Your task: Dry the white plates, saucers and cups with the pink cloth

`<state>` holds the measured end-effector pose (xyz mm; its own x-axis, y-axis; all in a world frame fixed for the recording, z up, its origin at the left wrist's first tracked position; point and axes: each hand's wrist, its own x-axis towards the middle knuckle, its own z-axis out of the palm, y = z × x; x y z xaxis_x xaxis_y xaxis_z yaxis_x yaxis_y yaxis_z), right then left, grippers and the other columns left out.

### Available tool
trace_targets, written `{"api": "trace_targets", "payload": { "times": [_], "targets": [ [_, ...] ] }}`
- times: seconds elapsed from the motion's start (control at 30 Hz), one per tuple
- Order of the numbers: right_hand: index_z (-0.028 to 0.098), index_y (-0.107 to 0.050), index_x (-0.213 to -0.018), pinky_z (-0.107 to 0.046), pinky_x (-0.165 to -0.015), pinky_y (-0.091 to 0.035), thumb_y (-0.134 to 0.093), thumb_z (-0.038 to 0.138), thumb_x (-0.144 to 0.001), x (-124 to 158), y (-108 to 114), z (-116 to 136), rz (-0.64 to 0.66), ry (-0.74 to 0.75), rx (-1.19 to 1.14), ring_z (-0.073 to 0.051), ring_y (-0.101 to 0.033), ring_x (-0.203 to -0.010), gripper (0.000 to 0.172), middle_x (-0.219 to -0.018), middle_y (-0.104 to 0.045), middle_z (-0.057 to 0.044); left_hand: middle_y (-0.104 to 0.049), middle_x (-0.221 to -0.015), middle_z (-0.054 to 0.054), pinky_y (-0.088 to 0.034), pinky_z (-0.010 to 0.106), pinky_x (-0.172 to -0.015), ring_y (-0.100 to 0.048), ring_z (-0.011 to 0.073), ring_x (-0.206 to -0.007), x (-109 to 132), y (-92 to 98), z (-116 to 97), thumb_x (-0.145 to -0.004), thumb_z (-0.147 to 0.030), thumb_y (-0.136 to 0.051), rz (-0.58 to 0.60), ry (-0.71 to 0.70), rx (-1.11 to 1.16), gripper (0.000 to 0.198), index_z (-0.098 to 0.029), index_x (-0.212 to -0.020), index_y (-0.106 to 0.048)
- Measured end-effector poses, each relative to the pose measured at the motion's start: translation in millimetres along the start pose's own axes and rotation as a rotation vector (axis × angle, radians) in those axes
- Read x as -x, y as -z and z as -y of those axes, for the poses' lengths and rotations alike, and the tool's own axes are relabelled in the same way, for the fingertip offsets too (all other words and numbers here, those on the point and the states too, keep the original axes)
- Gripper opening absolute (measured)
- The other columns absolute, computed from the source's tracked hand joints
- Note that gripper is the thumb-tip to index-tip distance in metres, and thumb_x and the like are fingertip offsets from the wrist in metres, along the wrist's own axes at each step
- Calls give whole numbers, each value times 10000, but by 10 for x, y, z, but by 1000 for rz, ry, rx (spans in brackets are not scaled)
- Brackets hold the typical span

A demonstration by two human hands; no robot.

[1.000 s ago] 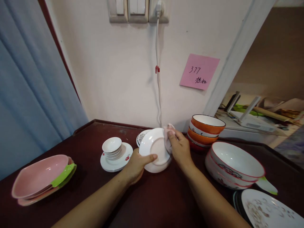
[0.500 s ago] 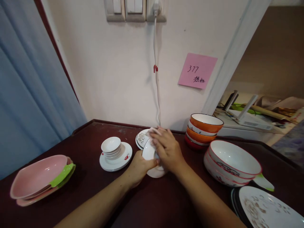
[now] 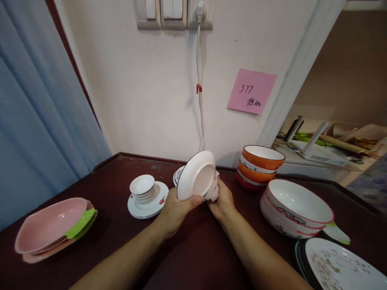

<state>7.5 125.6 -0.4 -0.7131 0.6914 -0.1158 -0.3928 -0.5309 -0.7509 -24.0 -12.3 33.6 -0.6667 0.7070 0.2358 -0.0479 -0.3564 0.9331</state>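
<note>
A white plate (image 3: 191, 174) with a dark rim is tipped up, its underside and foot ring facing me. My left hand (image 3: 178, 207) grips its lower left edge, thumb on the underside and the fingers hidden behind. On the right edge, my right hand (image 3: 223, 197) presses a pale pinkish cloth (image 3: 213, 188) against the plate, its fingers mostly hidden. Behind the plate, patterned small plates (image 3: 177, 175) peek out on the table. Left of my left hand, a stack of small white dishes (image 3: 142, 185) rests on white plates with red flowers (image 3: 157, 204).
Pink dishes with green handles (image 3: 51, 225) stand at the left. To the right are stacked orange and white bowls (image 3: 262, 161), large white red-rimmed bowls (image 3: 298, 205) and floral plates (image 3: 344, 262). A white cable (image 3: 199, 100) runs down the wall behind the dark table (image 3: 187, 262).
The plate has been raised and turned so its underside faces me. My right hand and the cloth have shifted from across the plate to its right edge.
</note>
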Motion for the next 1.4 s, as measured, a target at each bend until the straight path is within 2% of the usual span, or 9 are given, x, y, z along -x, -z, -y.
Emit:
{"api": "trace_targets", "payload": {
  "times": [0.17,0.3,0.43,0.67,0.77,0.97,1.1,1.27,1.4],
  "targets": [
    [168,-659,-820,-261,-557,-481,-813,446,-558,-122,139,395,-39,137,103,-165,-621,-613,411,-677,-687,7,-687,-1135,135,-434,396,-950,-600,322,-1078,3,104,-108,-639,-393,-814,283,201,151,606,-160,-1176,-656],
    [147,-688,-772,-241,-544,-441,-780,478,-611,-51,128,725,129,198,505,-140,-586,-561,380,-633,-673,3,-671,-1171,161,-428,413,-968,-599,322,-1110,-46,257,-120,-714,-431,-748,360,368,283,569,-155,-1199,-639],
    [150,-728,-848,-272,-644,-477,-677,448,-750,128,3,840,341,297,895,-194,-649,-729,317,-805,-729,-47,-692,-1123,164,-459,406,-927,-644,299,-1026,-58,248,-81,-672,-293,-798,389,457,273,606,-133,-1226,-614],
    [263,-728,-1026,-354,-926,-470,-554,309,-868,253,-133,842,454,718,1264,-220,-633,-1047,239,-1131,-693,-41,-742,-954,144,-517,371,-837,-692,228,-805,-15,77,46,-681,-167,-785,190,367,172,435,-90,-1097,-682],
    [236,-720,-1051,-383,-992,-447,-538,308,-874,125,-60,854,339,724,1183,-222,-613,-1114,264,-1177,-680,-60,-736,-991,157,-523,399,-859,-696,260,-860,-34,71,31,-700,-182,-775,83,328,227,453,-90,-1128,-662],
    [167,-669,-1159,-455,-1040,-428,-538,367,-871,-80,74,700,124,553,870,-251,-585,-1180,374,-1243,-642,-99,-686,-1167,150,-491,363,-969,-644,258,-1068,-139,104,-58,-792,-267,-711,-231,182,408,476,-123,-1230,-596],
    [162,-591,-1276,-473,-1083,-390,-454,326,-933,44,-1,432,97,801,955,-246,-506,-1272,404,-1355,-552,-114,-660,-1232,118,-495,334,-982,-619,245,-1124,-214,89,-111,-810,-339,-688,-392,132,489,480,-166,-1246,-589],
    [166,-561,-1303,-531,-1125,-323,-443,163,-942,302,-111,99,335,1297,1276,-266,-309,-1400,380,-1411,-490,-123,-662,-1225,127,-527,326,-938,-628,230,-1110,-245,93,-99,-887,-401,-568,-417,97,493,427,-153,-1233,-594],
    [152,-553,-1300,-509,-1122,-344,-440,99,-929,435,-169,21,566,1411,1447,-264,-314,-1396,392,-1380,-527,-127,-669,-1188,170,-517,296,-936,-632,231,-1100,-215,107,-65,-896,-441,-537,-345,175,434,464,-94,-1195,-614]
  ]
}}
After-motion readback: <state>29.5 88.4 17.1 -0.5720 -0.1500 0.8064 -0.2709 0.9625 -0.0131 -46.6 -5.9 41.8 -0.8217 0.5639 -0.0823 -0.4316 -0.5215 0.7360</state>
